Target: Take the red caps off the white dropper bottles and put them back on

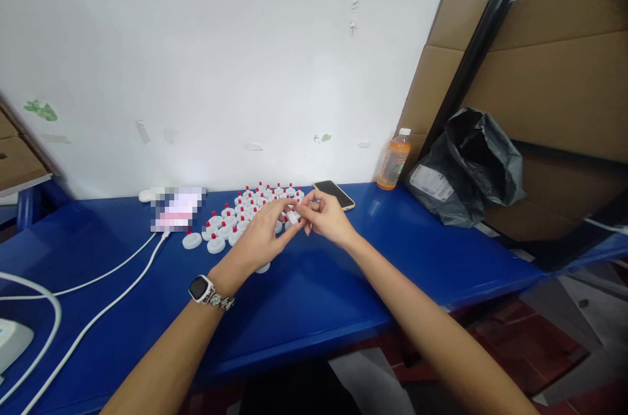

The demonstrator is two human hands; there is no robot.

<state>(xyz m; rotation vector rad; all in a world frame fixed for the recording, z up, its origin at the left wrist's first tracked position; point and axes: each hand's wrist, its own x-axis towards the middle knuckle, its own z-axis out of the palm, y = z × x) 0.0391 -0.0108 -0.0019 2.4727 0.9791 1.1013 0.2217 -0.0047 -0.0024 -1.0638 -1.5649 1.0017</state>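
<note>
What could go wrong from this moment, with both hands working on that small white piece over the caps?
1. The left hand and right hand pinch a small white piece by the fingertips; it might slip and drop among the caps.
2. A wrist could sweep the closely packed caps out of place.
3. The phone lies just behind the hands and could get nudged.

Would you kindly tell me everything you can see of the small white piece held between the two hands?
The small white plastic-looking piece is pinched between the fingertips of the left hand and the right hand, just above the blue table. It sits in front of the cluster of white round caps with red tips. Fingers cover most of it, so its shape and any red tip cannot be told.
</note>
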